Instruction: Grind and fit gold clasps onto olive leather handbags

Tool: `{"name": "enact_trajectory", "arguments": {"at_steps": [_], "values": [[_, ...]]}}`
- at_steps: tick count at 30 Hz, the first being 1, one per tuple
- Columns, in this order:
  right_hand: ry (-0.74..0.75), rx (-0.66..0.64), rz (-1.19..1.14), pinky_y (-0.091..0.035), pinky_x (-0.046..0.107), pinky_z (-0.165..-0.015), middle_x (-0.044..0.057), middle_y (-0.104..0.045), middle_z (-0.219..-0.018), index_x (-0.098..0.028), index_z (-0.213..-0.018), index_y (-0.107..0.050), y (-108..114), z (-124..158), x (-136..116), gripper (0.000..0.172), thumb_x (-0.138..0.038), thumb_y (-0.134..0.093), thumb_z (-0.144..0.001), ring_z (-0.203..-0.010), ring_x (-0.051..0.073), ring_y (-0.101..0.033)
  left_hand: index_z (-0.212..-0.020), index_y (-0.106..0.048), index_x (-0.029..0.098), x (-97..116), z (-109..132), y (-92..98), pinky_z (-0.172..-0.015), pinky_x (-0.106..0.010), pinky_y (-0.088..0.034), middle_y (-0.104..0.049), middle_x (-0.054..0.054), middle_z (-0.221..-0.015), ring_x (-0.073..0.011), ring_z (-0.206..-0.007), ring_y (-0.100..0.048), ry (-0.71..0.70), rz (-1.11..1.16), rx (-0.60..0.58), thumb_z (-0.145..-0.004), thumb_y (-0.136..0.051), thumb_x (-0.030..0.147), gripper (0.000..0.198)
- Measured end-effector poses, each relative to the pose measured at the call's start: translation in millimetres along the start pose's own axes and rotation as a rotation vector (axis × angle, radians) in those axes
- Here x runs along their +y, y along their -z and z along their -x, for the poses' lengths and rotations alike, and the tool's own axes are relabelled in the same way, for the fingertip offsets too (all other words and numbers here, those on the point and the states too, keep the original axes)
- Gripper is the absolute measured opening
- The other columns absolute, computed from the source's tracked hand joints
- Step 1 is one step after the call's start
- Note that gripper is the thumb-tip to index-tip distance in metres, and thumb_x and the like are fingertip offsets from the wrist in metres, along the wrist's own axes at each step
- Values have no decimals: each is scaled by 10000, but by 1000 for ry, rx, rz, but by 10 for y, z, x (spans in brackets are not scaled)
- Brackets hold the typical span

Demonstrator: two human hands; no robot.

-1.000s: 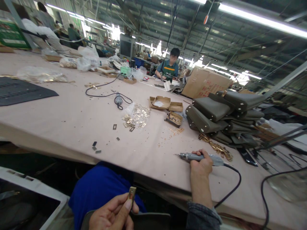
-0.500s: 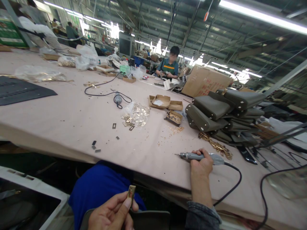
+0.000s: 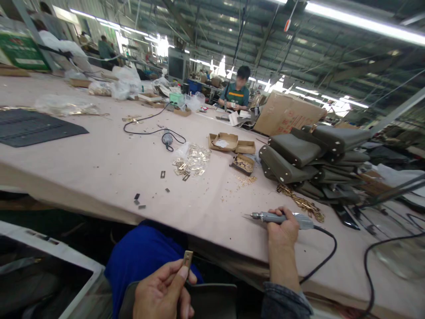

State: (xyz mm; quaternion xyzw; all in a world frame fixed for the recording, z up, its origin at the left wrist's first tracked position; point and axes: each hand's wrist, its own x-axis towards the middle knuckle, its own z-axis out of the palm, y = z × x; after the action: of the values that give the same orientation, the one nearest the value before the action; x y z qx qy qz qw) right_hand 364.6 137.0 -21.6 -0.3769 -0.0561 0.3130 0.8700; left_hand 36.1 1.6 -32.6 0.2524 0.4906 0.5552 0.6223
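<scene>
My right hand (image 3: 282, 230) is closed around a grey electric screwdriver (image 3: 280, 218) that lies on the pink table (image 3: 99, 164), its tip pointing left and its black cord (image 3: 323, 259) trailing right. My left hand (image 3: 162, 294) is low in front of my lap, pinching a small gold metal plate (image 3: 187, 258) between thumb and fingers above a dark leather piece (image 3: 212, 300). A pile of gold metal fittings (image 3: 192, 160) in clear plastic lies further out on the table.
Stacked dark grey leather bag parts (image 3: 305, 161) sit at the right, with small cardboard boxes (image 3: 229, 142) beside them. A second corded tool (image 3: 168, 139) lies mid-table. A black mat (image 3: 29, 126) is at the left. Another person in a green shirt (image 3: 237, 93) works at the far end.
The view has shifted slightly; both hands keep their holds and stay almost in place.
</scene>
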Motion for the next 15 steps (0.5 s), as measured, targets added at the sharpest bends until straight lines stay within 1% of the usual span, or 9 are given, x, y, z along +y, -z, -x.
{"name": "enact_trajectory", "arguments": {"at_steps": [2, 4, 6, 8, 12, 15], "values": [[-34, -35, -5, -513, 195, -561, -65, -496, -777, -176, -822, -480, -42, 182, -107, 237, -37, -661, -760, -527, 56, -448, -830, -736, 92, -17, -3, -39, -344, -230, -506, -710, -63, -666, -74, -302, -447, -32, -15, 28, -789, -846, 500, 424], [-58, -105, -7, -514, 189, -570, -54, -496, -807, -170, -816, -491, -111, 443, -212, 240, -32, -672, -740, -539, 50, -452, -829, -711, 88, -31, 4, -79, -328, -220, -492, -703, -61, -681, -72, -295, -449, -50, -43, 21, -822, -797, 475, 397], [-56, -226, 2, -525, 203, -579, -38, -485, -819, -159, -801, -510, -211, 749, -294, 240, -22, -686, -713, -554, 53, -461, -837, -687, 88, -47, 12, -109, -302, -215, -467, -698, -63, -684, -80, -284, -457, -42, -67, 4, -821, -760, 469, 389], [-84, -317, 18, -526, 209, -579, -30, -466, -812, -156, -791, -526, -329, 1074, -346, 235, -13, -692, -707, -571, 62, -463, -835, -669, 89, -64, 21, -133, -288, -204, -444, -696, -68, -680, -79, -276, -454, -37, -90, 14, -830, -721, 465, 380], [-156, -416, 49, -529, 208, -594, -41, -442, -793, -161, -837, -551, -518, 1677, -339, 258, -38, -744, -719, -585, 70, -436, -816, -658, 92, -75, 64, -180, -271, -170, -386, -696, -72, -678, -74, -278, -459, -47, -123, 36, -854, -675, 440, 351], [-133, -463, 92, -524, 214, -611, -34, -473, -798, -165, -878, -581, -576, 1967, -254, 285, -77, -796, -712, -602, 81, -444, -824, -675, 88, -63, 96, -198, -270, -160, -371, -705, -79, -695, -67, -282, -454, -59, -144, 36, -858, -662, 428, 343]]}}
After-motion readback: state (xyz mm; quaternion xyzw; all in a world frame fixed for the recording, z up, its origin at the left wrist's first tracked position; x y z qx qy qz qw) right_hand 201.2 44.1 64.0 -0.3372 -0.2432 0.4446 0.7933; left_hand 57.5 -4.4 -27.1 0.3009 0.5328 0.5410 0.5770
